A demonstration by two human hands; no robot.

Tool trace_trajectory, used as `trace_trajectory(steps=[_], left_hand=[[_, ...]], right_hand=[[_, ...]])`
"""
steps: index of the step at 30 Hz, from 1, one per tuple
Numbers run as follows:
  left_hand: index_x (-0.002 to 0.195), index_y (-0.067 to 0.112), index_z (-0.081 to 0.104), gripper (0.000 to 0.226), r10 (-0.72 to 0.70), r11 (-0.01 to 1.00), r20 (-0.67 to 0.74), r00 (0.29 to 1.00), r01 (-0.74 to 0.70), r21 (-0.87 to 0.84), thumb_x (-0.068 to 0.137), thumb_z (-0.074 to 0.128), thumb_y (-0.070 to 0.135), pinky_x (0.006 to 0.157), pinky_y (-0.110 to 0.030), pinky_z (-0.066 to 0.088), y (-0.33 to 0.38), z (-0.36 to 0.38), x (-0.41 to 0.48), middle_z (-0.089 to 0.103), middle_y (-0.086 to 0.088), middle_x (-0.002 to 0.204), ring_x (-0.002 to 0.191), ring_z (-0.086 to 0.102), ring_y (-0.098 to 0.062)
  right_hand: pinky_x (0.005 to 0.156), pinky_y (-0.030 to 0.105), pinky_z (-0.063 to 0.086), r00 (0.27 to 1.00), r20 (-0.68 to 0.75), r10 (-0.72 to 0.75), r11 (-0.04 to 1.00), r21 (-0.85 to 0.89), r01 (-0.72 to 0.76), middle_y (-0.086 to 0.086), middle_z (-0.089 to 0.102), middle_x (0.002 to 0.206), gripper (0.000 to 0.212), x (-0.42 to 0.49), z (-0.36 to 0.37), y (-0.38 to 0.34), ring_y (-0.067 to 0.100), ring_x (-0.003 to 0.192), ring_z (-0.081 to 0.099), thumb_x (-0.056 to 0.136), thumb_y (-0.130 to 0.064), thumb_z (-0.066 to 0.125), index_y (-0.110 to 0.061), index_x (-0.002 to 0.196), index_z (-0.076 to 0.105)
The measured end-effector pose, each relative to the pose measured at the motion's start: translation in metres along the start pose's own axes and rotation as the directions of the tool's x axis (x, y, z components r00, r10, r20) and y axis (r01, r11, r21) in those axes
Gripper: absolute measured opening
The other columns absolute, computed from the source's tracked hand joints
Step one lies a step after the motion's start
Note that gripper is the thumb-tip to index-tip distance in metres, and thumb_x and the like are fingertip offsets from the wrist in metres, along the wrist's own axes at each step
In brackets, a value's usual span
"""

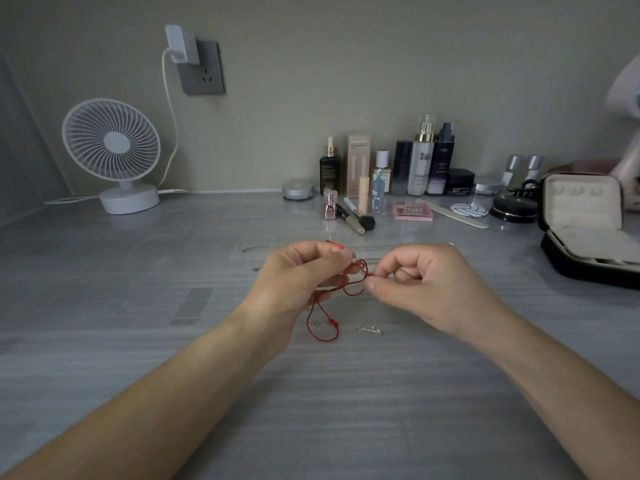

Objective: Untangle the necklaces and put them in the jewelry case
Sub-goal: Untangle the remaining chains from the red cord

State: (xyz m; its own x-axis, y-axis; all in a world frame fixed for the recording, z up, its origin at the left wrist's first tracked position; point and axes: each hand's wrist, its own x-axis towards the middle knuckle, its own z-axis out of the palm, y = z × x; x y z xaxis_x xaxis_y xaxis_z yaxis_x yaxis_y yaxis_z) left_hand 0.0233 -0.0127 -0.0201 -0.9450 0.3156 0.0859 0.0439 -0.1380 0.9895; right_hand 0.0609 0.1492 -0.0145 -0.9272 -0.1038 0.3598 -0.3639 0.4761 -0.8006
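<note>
A red cord necklace (323,327) hangs tangled between my hands above the grey table. My left hand (298,275) pinches its upper loops, and my right hand (426,285) pinches a strand at the knot with thumb and forefinger. The cord's lower loop touches the table, mixed with a thin pale chain (370,330). Another silver chain (263,246) lies stretched out on the table just beyond my hands. The jewelry case (585,223), black outside with a cream lining, stands open at the right edge.
Cosmetic bottles (420,161), a makeup brush (360,218), a pink palette (413,211) and a nail file (460,216) crowd the back right. A white desk fan (110,150) stands back left, its cable running to a wall socket (202,69).
</note>
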Motion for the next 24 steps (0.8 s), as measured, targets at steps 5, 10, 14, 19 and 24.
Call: trace_trajectory(steps=[5, 10, 14, 19, 24], left_hand=[[0.072, 0.019, 0.060, 0.013, 0.001, 0.997, -0.030, 1.000, -0.003, -0.071, 0.084, 0.059, 0.016, 0.064, -0.025, 0.043, 0.0040, -0.0020, 0.0000, 0.069, 0.003, 0.068, 0.056, 0.059, -0.007], [0.076, 0.017, 0.057, 0.014, -0.021, 0.997, 0.014, 1.000, 0.022, -0.073, 0.090, 0.053, 0.018, 0.057, -0.022, 0.048, 0.0057, -0.0015, -0.0017, 0.069, -0.001, 0.075, 0.056, 0.059, -0.013], [0.084, 0.013, 0.060, 0.011, -0.079, 0.997, 0.109, 0.991, 0.080, -0.003, 0.089, 0.055, 0.022, 0.046, -0.017, 0.045, 0.0044, 0.0008, -0.0039, 0.069, -0.001, 0.077, 0.059, 0.058, -0.014], [0.096, 0.007, 0.067, 0.022, -0.102, 0.992, 0.204, 0.974, 0.085, 0.090, 0.079, 0.065, 0.021, 0.054, -0.016, 0.044, 0.0021, 0.0001, -0.0051, 0.068, -0.002, 0.078, 0.060, 0.057, -0.009], [0.079, 0.012, 0.068, 0.006, -0.068, 0.996, 0.151, 0.986, 0.059, 0.061, 0.081, 0.062, 0.011, 0.051, -0.014, 0.041, 0.0022, -0.0007, -0.0033, 0.064, 0.007, 0.060, 0.053, 0.051, -0.006]], right_hand=[[0.041, 0.012, 0.026, 1.000, 0.025, -0.001, 1.000, 0.018, 0.001, -0.006, 0.033, 0.040, 0.018, -0.0003, -0.0018, 0.0004, 0.006, 0.038, 0.025, 0.076, -0.008, 0.070, -0.004, 0.062, 0.059], [0.043, 0.015, 0.027, 1.000, 0.022, 0.006, 0.999, 0.046, -0.007, 0.011, 0.039, 0.051, 0.016, -0.0009, -0.0044, -0.0014, 0.015, 0.046, 0.030, 0.077, -0.007, 0.068, -0.004, 0.064, 0.060], [0.044, 0.017, 0.026, 1.000, 0.027, 0.010, 0.998, 0.054, -0.012, 0.012, 0.040, 0.053, 0.015, -0.0001, -0.0045, -0.0002, 0.018, 0.049, 0.029, 0.078, -0.008, 0.067, -0.005, 0.065, 0.060], [0.042, 0.015, 0.024, 0.999, 0.001, 0.033, 0.998, 0.057, -0.033, 0.007, 0.037, 0.051, 0.016, 0.0012, -0.0050, 0.0027, 0.013, 0.047, 0.028, 0.079, -0.011, 0.067, -0.010, 0.063, 0.061], [0.046, 0.021, 0.026, 0.998, -0.002, 0.070, 0.996, 0.048, -0.070, 0.008, 0.039, 0.051, 0.014, 0.0012, -0.0065, 0.0029, 0.016, 0.050, 0.030, 0.077, -0.009, 0.067, -0.007, 0.065, 0.061]])
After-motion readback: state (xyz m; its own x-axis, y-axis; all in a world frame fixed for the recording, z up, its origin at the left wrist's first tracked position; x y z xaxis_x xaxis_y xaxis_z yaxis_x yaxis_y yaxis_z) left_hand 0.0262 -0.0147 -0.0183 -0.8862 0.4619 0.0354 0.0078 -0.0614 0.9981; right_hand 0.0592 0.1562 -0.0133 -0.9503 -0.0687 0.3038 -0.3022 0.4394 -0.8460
